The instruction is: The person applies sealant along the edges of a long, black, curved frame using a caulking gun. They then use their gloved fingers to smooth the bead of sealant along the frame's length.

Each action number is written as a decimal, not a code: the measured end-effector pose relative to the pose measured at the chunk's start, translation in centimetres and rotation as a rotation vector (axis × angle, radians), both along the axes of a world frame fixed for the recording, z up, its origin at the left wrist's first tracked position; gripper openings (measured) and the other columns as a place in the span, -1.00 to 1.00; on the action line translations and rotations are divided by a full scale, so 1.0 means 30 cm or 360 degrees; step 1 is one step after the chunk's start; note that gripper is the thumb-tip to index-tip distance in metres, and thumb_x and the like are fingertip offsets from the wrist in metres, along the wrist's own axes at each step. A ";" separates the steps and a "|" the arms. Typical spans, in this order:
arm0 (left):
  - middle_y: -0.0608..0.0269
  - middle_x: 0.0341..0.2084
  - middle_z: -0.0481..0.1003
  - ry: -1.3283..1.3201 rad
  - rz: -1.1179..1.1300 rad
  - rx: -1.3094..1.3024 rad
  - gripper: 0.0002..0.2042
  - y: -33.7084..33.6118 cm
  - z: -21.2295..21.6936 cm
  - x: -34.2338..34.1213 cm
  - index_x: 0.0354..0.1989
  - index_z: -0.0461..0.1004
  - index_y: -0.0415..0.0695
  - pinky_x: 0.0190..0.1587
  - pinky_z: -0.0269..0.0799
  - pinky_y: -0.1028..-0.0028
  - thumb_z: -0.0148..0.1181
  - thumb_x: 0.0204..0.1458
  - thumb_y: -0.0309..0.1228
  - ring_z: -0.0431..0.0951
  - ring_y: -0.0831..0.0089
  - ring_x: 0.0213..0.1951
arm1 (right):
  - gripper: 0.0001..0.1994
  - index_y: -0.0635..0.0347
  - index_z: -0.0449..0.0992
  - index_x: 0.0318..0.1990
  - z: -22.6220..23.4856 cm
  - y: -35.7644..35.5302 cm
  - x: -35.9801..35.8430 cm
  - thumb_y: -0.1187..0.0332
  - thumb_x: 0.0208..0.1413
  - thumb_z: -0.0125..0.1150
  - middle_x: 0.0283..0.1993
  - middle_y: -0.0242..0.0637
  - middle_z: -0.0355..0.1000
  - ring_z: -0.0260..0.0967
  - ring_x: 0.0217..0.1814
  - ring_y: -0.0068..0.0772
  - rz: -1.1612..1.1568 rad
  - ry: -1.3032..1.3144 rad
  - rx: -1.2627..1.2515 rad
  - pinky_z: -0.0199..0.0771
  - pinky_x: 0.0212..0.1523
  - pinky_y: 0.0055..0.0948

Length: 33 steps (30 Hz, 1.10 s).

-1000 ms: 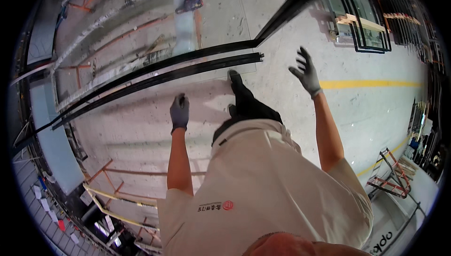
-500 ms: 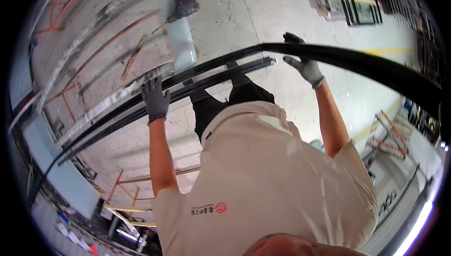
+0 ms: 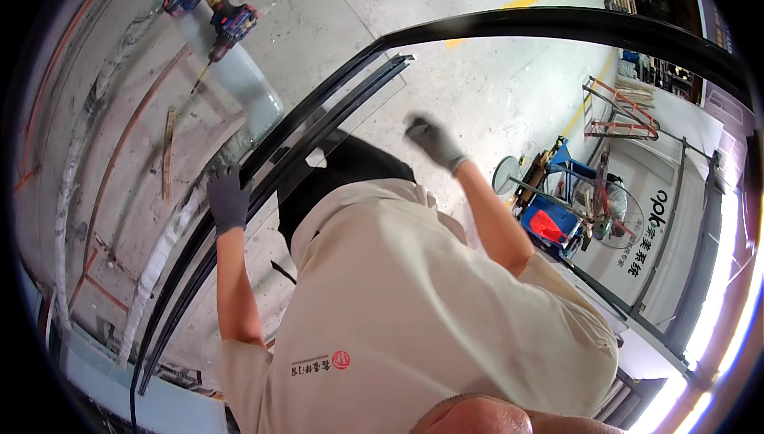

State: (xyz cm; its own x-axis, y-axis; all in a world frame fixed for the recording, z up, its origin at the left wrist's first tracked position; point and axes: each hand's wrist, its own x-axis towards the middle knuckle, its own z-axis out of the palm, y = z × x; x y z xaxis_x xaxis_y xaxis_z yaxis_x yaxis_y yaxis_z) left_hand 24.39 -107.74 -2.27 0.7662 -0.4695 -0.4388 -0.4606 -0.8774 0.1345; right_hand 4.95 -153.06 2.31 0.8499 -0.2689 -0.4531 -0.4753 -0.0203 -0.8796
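- Left hand (image 3: 228, 202), gloved, grip closed on the black frame bar (image 3: 318, 108).
- Right hand (image 3: 432, 141) hovers right of it, blurred; grip state unclear.
- Cordless drill (image 3: 211, 8) lies far left.

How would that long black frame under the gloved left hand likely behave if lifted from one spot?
The black frame is long and thin, so it would probably flex or swing. Only the left hand grips it; the right hand is off. It likely won't roll.
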 end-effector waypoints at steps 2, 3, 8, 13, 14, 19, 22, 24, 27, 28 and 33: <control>-0.07 0.13 0.39 -0.0014 0.0011 0.0084 -0.50 0.006 -0.008 -0.004 0.06 0.49 -0.08 0.09 0.37 0.11 0.33 0.00 -0.07 0.45 -0.01 0.10 | -0.58 0.14 0.50 0.11 -0.040 0.057 -0.089 0.15 0.15 0.30 -0.19 -0.14 0.60 0.57 -0.15 -0.21 0.0878 0.0926 -0.0479 0.53 0.01 -0.33; -0.05 0.10 0.40 -0.0031 -0.0017 0.0107 -0.51 0.001 -0.004 -0.010 0.05 0.49 -0.07 0.08 0.38 0.11 0.33 0.00 -0.08 0.47 0.00 0.06 | -0.50 0.10 0.48 0.17 -0.081 0.068 -0.120 0.03 0.17 0.22 0.00 -0.05 0.58 0.53 0.07 0.01 0.1168 0.1217 -0.0582 0.49 0.12 -0.19; 0.07 -0.06 0.46 -0.0039 -0.0155 0.0257 -0.55 -0.023 -0.046 -0.011 0.02 0.48 -0.05 0.01 0.43 0.14 0.33 0.01 -0.09 0.55 0.13 -0.10 | -0.56 0.14 0.53 0.12 -0.316 0.025 -0.252 0.09 0.17 0.23 -0.02 -0.02 0.59 0.53 0.07 0.01 0.0820 0.1262 -0.0625 0.51 0.10 -0.20; 0.11 -0.09 0.46 -0.0070 -0.0234 0.0478 -0.52 -0.046 -0.038 -0.018 0.06 0.44 -0.05 -0.06 0.48 0.21 0.32 0.02 -0.09 0.55 0.19 -0.08 | -0.66 0.06 0.59 0.00 -0.551 -0.087 -0.230 0.12 0.13 0.24 -0.19 0.01 0.59 0.58 -0.11 -0.02 0.0341 0.0889 -0.0747 0.57 -0.05 -0.20; 0.11 -0.09 0.46 -0.0066 -0.0242 0.0499 -0.52 -0.053 -0.036 -0.012 0.07 0.43 -0.04 -0.07 0.49 0.23 0.32 0.03 -0.08 0.55 0.20 -0.08 | -0.71 0.00 0.60 -0.03 -0.602 -0.132 -0.227 0.16 0.14 0.23 -0.22 0.02 0.57 0.58 -0.15 -0.05 0.0198 0.0711 -0.0817 0.58 -0.09 -0.24; 0.06 -0.13 0.47 0.0058 -0.0281 0.0543 -0.50 -0.069 -0.025 0.018 0.09 0.41 -0.12 -0.16 0.51 0.20 0.33 0.03 -0.14 0.58 0.15 -0.18 | -0.74 0.33 0.51 0.03 -0.224 -0.290 0.153 0.62 0.25 -0.02 -0.15 -0.18 0.58 0.54 -0.08 -0.46 -0.0580 -0.0225 -0.0520 0.50 0.01 -0.48; 0.05 -0.17 0.48 -0.0035 -0.0361 0.0457 -0.52 -0.052 -0.048 0.022 0.07 0.42 -0.12 -0.19 0.51 0.19 0.34 0.01 -0.17 0.58 0.14 -0.19 | -0.78 0.41 0.51 0.00 -0.101 -0.384 0.274 0.53 0.28 0.05 -0.14 -0.10 0.60 0.57 -0.06 -0.35 -0.0558 -0.0523 -0.0483 0.53 0.06 -0.41; 0.00 -0.12 0.48 0.0030 -0.0341 0.0529 -0.53 -0.048 -0.060 0.021 0.08 0.44 -0.13 -0.14 0.49 0.19 0.31 0.02 -0.18 0.57 0.09 -0.16 | -0.80 0.42 0.52 -0.03 -0.044 -0.400 0.325 0.52 0.27 0.08 -0.14 -0.09 0.60 0.58 -0.03 -0.31 -0.0523 -0.0506 -0.0556 0.53 0.11 -0.36; -0.03 -0.03 0.52 0.0167 -0.0294 0.0695 -0.47 -0.014 -0.098 0.031 0.12 0.45 -0.15 -0.04 0.47 0.16 0.30 0.04 -0.09 0.55 0.04 -0.06 | -0.85 0.36 0.59 -0.15 -0.040 -0.385 0.333 0.46 0.26 0.16 -0.32 -0.28 0.57 0.48 -0.28 -0.52 -0.0559 -0.0455 -0.0629 0.45 -0.22 -0.52; 0.01 -0.10 0.52 -0.0028 -0.0431 0.0518 -0.51 0.093 -0.142 0.019 0.11 0.44 -0.13 -0.07 0.47 0.16 0.30 0.02 -0.17 0.55 0.07 -0.11 | -0.86 0.35 0.60 -0.17 -0.029 -0.394 0.329 0.45 0.26 0.18 -0.36 -0.32 0.56 0.44 -0.34 -0.56 -0.0540 -0.0420 -0.0657 0.40 -0.29 -0.55; 0.06 -0.13 0.49 -0.0030 -0.0297 0.0411 -0.50 0.053 -0.170 -0.030 0.09 0.43 -0.12 -0.07 0.45 0.17 0.36 -0.02 -0.19 0.54 0.11 -0.12 | -0.80 0.31 0.54 -0.06 -0.018 -0.361 0.301 0.49 0.16 0.25 -0.20 -0.33 0.54 0.41 -0.17 -0.55 -0.0578 -0.0466 -0.0592 0.35 -0.22 -0.54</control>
State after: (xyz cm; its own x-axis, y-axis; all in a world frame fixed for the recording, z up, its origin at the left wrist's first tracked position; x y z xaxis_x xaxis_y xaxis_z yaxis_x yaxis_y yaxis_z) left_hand 23.48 -106.15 -7.37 0.6864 -0.4778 -0.5482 -0.6173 -0.7813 -0.0921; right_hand 13.97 -163.89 1.75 0.7493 -0.6613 -0.0334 -0.2484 -0.2340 -0.9400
